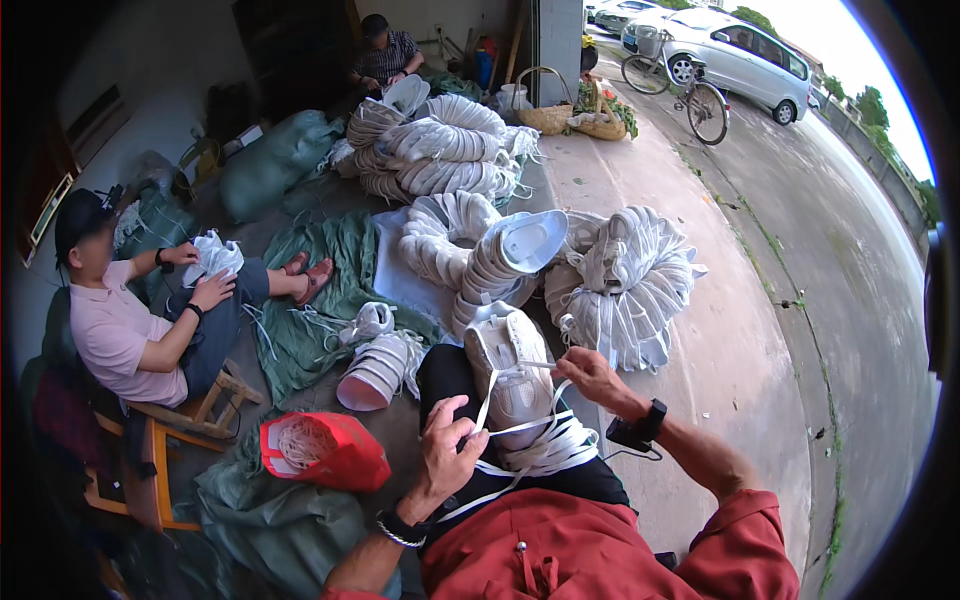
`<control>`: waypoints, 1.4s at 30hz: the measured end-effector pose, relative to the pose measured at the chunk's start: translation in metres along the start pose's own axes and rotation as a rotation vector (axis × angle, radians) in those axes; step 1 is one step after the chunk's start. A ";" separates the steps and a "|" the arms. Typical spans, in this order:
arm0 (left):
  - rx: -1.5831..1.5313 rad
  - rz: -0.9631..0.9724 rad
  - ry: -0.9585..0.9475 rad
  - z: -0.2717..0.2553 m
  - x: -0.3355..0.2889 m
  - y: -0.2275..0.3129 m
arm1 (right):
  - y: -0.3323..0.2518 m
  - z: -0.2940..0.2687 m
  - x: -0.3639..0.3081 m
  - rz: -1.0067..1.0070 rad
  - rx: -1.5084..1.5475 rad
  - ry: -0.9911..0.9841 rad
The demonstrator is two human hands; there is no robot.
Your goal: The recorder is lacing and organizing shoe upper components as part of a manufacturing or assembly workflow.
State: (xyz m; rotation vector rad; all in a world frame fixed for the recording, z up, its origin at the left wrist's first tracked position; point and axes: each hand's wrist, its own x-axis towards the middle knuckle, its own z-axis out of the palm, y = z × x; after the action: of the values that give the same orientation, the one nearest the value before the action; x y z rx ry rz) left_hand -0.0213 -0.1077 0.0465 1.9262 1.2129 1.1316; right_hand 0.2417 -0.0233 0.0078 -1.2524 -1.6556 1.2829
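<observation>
Pinching flat white fabric lace (485, 405); left hand (448, 455), fingers half-curled on it; right hand (592, 380), fingertips closed on it, nearer the crossings; off-white mesh shoe (516, 394) between them on black-trousered lap (444, 378); long axis running outward from body

White is seen on the shoe upper (510, 362) and the laces (558, 444). The open bag (356, 458) is coloured red, the polo shirt (112, 325) pale pink, the minivan (745, 58) silver. The far shirt (397, 57) is covered in checks.

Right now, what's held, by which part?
White shoelace: left hand pinches a strand left of the shoe, right hand one to its right; ends unclear.
</observation>
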 end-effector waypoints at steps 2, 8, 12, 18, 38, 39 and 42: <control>-0.389 -0.253 -0.108 -0.008 0.003 0.024 | -0.023 -0.006 -0.015 0.136 0.329 -0.206; -0.704 -0.312 -0.120 -0.005 0.007 0.062 | -0.102 0.015 -0.074 -0.146 0.083 -0.687; -0.587 -0.241 -0.352 0.004 0.010 0.079 | -0.130 0.022 -0.091 -0.181 0.120 -0.874; -0.239 -0.089 -0.538 -0.025 0.003 0.105 | -0.138 -0.014 -0.067 -0.087 0.413 -0.760; -0.762 -0.596 0.680 -0.234 -0.045 -0.071 | -0.067 -0.093 0.049 -0.056 1.050 -0.076; -0.946 -0.660 0.664 -0.234 -0.055 -0.099 | -0.056 -0.119 0.052 -0.033 1.123 0.015; -1.164 -0.842 1.071 -0.220 -0.062 -0.136 | -0.035 -0.175 0.054 0.073 1.121 0.366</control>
State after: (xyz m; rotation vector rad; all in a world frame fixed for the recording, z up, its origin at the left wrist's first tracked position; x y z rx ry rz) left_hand -0.2856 -0.1002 0.0163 -0.1531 1.1455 1.7609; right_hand 0.3758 0.0788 0.0880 -0.7451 -0.4408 1.5450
